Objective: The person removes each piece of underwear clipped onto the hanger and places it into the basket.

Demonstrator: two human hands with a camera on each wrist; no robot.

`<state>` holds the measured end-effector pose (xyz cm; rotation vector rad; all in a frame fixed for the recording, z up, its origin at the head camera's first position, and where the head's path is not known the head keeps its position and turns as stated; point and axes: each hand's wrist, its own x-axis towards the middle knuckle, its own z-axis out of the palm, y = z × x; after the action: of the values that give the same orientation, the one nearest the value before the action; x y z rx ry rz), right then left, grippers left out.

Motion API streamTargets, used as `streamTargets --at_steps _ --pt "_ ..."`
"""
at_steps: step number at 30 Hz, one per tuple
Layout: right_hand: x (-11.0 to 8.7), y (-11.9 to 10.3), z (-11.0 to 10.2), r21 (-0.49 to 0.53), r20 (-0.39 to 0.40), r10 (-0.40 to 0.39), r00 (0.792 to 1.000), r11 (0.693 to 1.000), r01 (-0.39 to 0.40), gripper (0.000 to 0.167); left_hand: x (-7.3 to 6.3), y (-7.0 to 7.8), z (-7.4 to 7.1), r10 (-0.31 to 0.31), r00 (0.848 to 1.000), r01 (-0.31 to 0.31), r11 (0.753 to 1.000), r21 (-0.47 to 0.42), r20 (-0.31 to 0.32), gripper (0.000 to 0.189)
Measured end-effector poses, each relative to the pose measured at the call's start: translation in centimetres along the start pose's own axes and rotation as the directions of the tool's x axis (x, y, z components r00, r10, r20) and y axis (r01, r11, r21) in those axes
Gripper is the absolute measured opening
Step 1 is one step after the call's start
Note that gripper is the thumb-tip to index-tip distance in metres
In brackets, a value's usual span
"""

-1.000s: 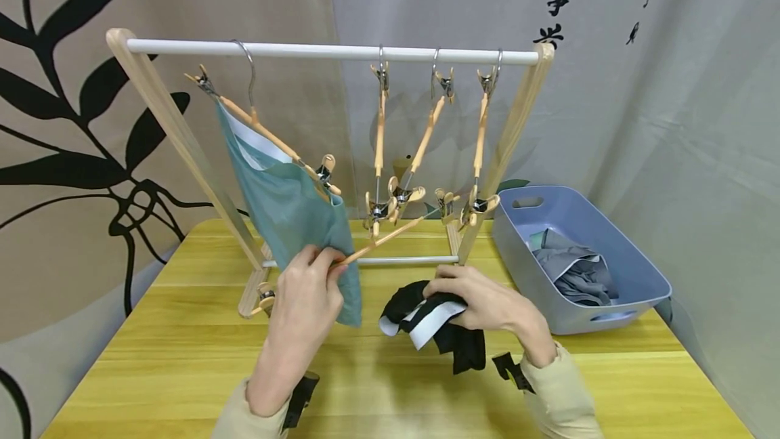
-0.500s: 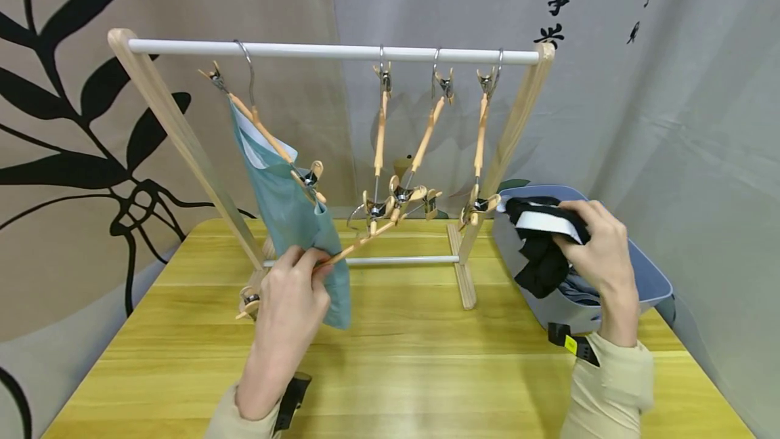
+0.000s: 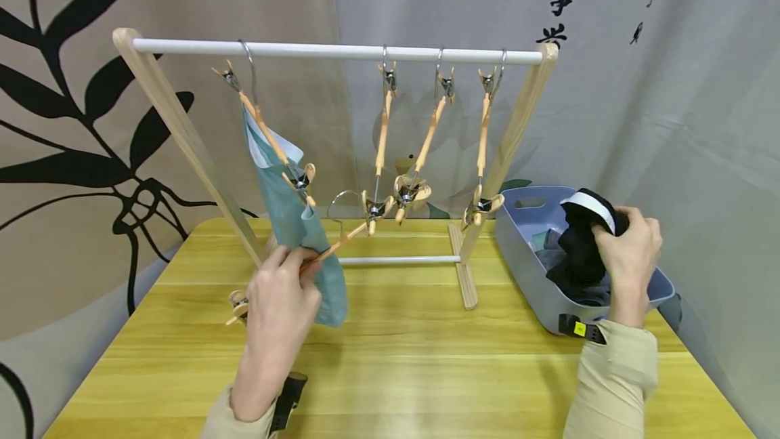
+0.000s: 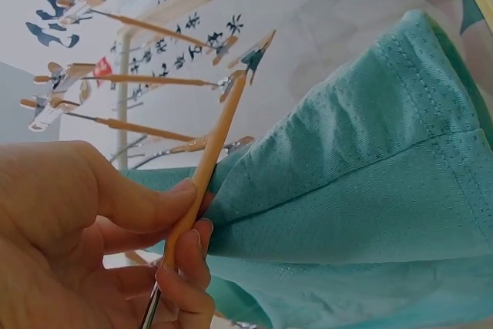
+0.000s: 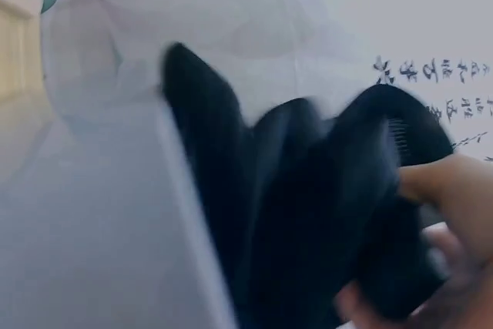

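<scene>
My left hand (image 3: 282, 297) pinches the wooden bar of a clip hanger (image 4: 208, 148) between thumb and fingers. That hanger's hook stands up near the rack's lower rail, and one of its clips shows left of the hand. Just behind hangs a teal cloth garment (image 3: 326, 276), clipped to another hanger on the rack. Over the blue basket (image 3: 514, 259) at the right, my right hand (image 3: 630, 249) grips a bunched black garment (image 3: 581, 249) with a white band. Its lower part hangs down into the basket. In the right wrist view the black cloth is blurred.
A small wooden rack with a white top rail (image 3: 317, 50) stands on the wooden table (image 3: 426, 371). Several clip hangers (image 3: 384, 131) hang toward its right end. Grey clothing (image 3: 551, 256) lies in the basket. A printed curtain (image 3: 688, 120) is behind.
My right hand has carried the black garment from in front of the rack to over the basket. My left hand has shifted slightly left with its hanger, and the hanging teal garment has turned.
</scene>
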<state>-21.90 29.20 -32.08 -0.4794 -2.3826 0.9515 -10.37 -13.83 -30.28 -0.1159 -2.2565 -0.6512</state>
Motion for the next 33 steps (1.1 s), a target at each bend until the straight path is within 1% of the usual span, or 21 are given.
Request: streamTargets --at_steps 1,2,4,6,7,9,12,16,19,24,28,33 --pt "0.0 0.3 -0.1 -0.054 0.07 0.025 0.997 0.998 -0.021 0.053 0.0 0.0 -0.1 -0.013 1.0 0.013 1.0 -0.004 0.0 0.005" --pt "-0.1 0.5 -0.1 -0.11 0.137 0.041 0.99 0.994 -0.026 0.057 0.0 0.0 -0.1 -0.023 1.0 0.023 1.0 -0.007 -0.005 0.005" --pt "-0.3 0.6 -0.4 -0.201 0.259 0.066 0.964 0.98 -0.013 0.066 0.1 0.0 -0.3 -0.046 0.999 0.046 0.999 -0.014 -0.014 0.005" --pt "-0.5 0.4 -0.6 -0.249 0.337 0.075 0.939 0.968 0.012 0.072 0.1 0.0 -0.4 -0.06 0.998 0.06 0.998 -0.018 -0.028 0.004" --pt "-0.7 0.2 -0.7 -0.26 0.35 0.077 0.934 0.965 0.018 0.073 0.1 0.0 -0.4 -0.065 0.997 0.064 0.998 -0.019 -0.036 0.004" --pt "-0.8 -0.3 -0.7 -0.269 0.35 0.07 0.934 0.963 0.029 0.073 0.2 0.1 -0.5 -0.078 0.996 0.077 0.997 -0.018 -0.043 0.004" --pt "-1.0 -1.1 -0.3 -0.252 0.334 0.031 0.942 0.966 0.058 0.068 0.2 0.1 -0.5 -0.09 0.995 0.089 0.996 -0.018 -0.052 0.004" --pt "-1.3 -2.2 0.7 -0.203 0.312 -0.059 0.948 0.971 0.127 0.058 0.4 0.3 -0.4 -0.096 0.993 0.095 0.995 -0.025 -0.071 0.004" --pt "-1.7 -3.0 1.6 -0.153 0.293 -0.125 0.948 0.972 0.175 0.051 0.5 0.5 -0.4 -0.092 0.991 0.09 0.996 -0.026 -0.094 0.004" --pt "-2.3 -4.5 3.3 -0.033 0.264 -0.224 0.938 0.97 0.241 0.043 0.5 0.8 -0.5 -0.092 0.987 0.092 0.996 -0.009 -0.129 0.004" --pt "-2.7 -5.9 4.6 0.084 0.215 -0.297 0.93 0.955 0.286 0.04 0.4 1.0 -0.7 -0.102 0.983 0.103 0.995 0.002 -0.15 0.005" --pt "-3.0 -7.3 5.9 0.203 0.153 -0.367 0.918 0.92 0.334 0.038 0.3 1.1 -0.9 -0.094 0.98 0.097 0.995 0.008 -0.174 0.006"
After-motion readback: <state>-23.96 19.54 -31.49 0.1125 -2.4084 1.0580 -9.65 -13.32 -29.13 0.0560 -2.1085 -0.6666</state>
